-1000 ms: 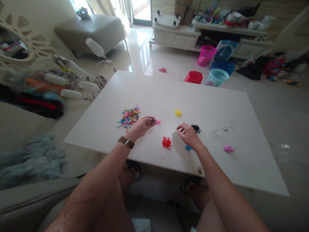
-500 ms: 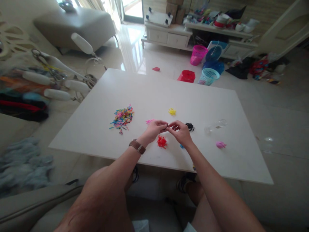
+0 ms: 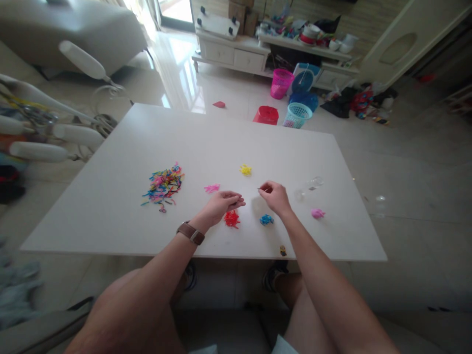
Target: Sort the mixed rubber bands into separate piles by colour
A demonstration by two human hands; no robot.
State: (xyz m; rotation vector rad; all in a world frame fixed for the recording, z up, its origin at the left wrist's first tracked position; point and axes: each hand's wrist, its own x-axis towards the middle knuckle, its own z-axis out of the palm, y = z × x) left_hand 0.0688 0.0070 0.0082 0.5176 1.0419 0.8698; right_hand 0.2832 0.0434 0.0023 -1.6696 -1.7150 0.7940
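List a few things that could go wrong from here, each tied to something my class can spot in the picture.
1. The right hand seems to pinch a small dark piece; it might slip and drop.
2. The left hand is close to the red pile; a low sweep could scatter it.
3. A small yellow-and-dark object lies near the table edge by the right forearm; a bump might knock it off.

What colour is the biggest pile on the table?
The pile is multicoloured, with blue, pink, yellow and red mixed together; the head view shows it best.
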